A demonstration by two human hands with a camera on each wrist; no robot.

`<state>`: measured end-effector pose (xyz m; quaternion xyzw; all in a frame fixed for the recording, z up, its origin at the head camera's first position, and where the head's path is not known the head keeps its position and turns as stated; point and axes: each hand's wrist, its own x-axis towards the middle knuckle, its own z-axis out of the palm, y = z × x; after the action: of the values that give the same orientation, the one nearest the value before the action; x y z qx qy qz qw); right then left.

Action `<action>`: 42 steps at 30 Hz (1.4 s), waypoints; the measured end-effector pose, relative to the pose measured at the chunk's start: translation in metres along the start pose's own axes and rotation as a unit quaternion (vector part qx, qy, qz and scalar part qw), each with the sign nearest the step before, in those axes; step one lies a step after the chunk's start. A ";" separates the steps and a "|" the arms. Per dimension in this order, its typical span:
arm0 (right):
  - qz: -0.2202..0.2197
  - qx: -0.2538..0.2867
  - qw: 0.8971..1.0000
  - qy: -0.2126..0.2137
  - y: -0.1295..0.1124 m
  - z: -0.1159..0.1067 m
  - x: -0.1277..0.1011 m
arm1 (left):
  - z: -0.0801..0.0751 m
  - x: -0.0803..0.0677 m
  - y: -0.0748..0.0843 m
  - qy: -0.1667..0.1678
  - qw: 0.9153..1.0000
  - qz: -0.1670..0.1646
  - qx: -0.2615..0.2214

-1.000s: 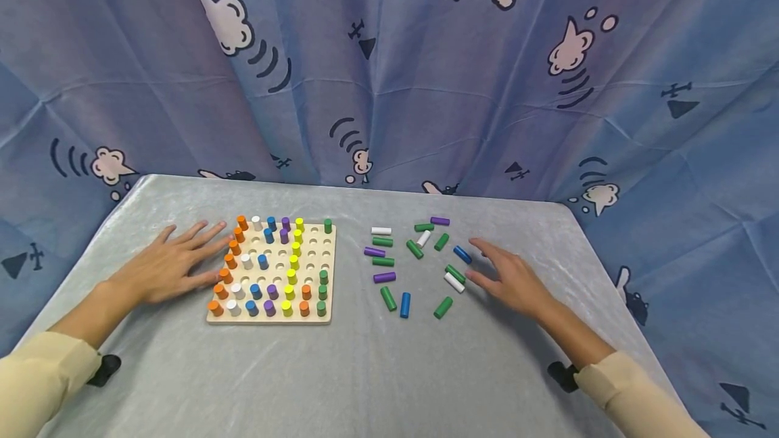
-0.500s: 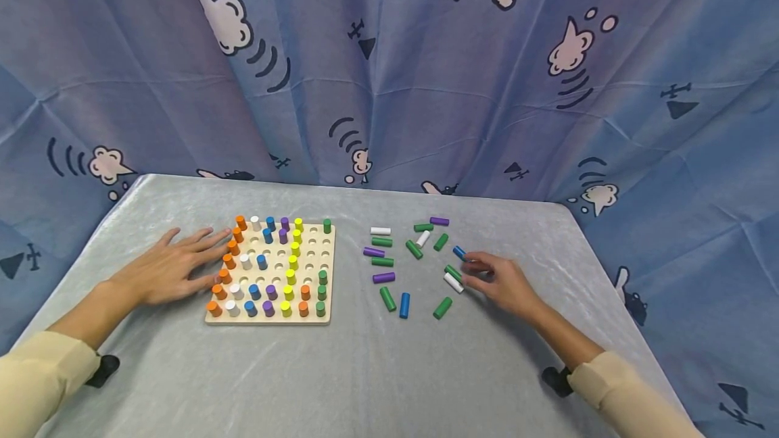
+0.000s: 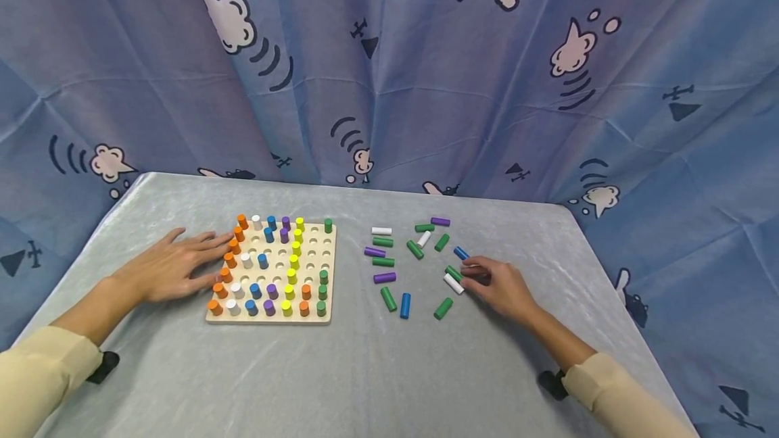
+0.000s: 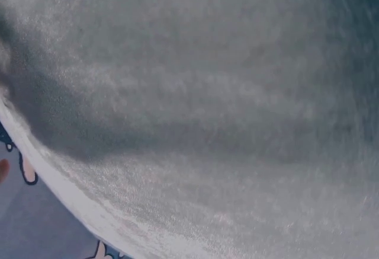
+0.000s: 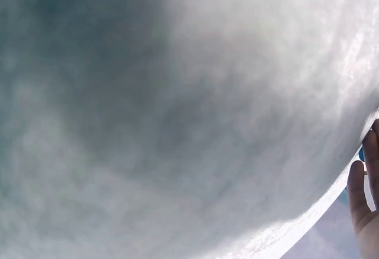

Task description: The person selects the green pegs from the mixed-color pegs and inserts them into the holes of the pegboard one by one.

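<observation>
A square wooden pegboard [image 3: 310,257] stands at the left of the table, with orange, white, blue, purple, yellow and green pegs upright in its holes. My left hand [image 3: 173,265] lies flat with fingers spread, their tips at the board's left edge by the orange pegs. At the right of the loose pegs, my right hand [image 3: 502,286] has its thumb and forefinger bent around the near end of a green peg [image 3: 452,271]. Beside the thumb lies a white peg [image 3: 453,283], and a blue peg [image 3: 460,253] lies just beyond the fingers. Fingertips hide the green peg's end.
Several loose pegs lie between board and right hand, among them a purple peg [image 3: 384,278], a blue peg [image 3: 405,305] and a green peg [image 3: 443,308]. A grey cloth covers the table [image 3: 365,377]; a patterned blue curtain [image 3: 389,86] hangs behind it.
My right hand has moved slightly left and down, and its spread fingers have drawn together at the green peg. The left hand's fingers have drawn a little closer together.
</observation>
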<state>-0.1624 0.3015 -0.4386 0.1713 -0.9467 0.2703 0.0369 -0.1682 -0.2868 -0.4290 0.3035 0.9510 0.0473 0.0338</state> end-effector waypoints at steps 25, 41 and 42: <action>-0.018 -0.004 1.000 -0.002 -0.001 -0.005 0.008 | -0.004 0.002 0.002 -0.007 1.000 0.010 0.023; -0.057 -0.022 0.998 0.017 -0.014 -0.010 0.029 | -0.006 0.003 0.004 -0.014 0.999 0.015 0.026; -0.058 -0.021 0.998 0.018 -0.015 -0.009 0.030 | -0.006 0.003 0.004 -0.016 0.999 0.014 0.025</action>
<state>-0.1852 0.2854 -0.4184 0.2199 -0.9400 0.2507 0.0726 -0.1693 -0.2822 -0.4226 0.3184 0.9469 0.0192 0.0410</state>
